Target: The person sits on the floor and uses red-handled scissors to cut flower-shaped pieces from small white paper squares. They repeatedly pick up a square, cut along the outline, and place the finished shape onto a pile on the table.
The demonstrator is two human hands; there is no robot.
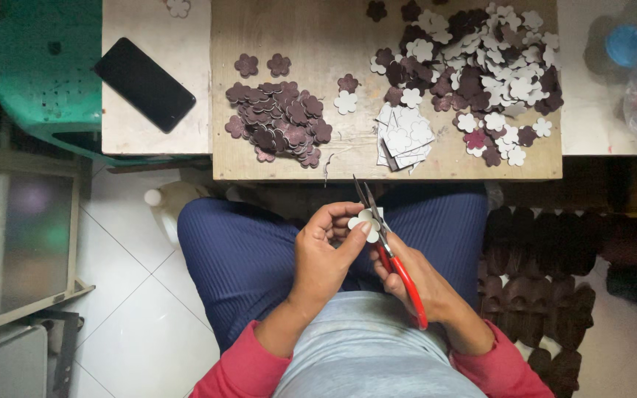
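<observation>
From the head camera, I see my left hand [324,254] at the frame's lower centre pinching a white flower-shaped cutout [363,223] between thumb and fingers. My right hand [414,284] grips red-handled scissors [386,247], blades narrowly parted at the cutout. On the wooden board [318,44] above lie 2 heaps: dark flower pieces [280,118] centre, mixed pieces [481,70] upper right.

Red long sleeves [237,365] at lower centre of the frame, pushed up the forearms, bunched near the elbows. Pale grey-blue top [366,350] between them at the bottom edge, softly creased. Dark blue ribbed trousers [241,254] across the middle, fine lengthwise ridges over both thighs. Bare hands, no rings or watch visible.
</observation>
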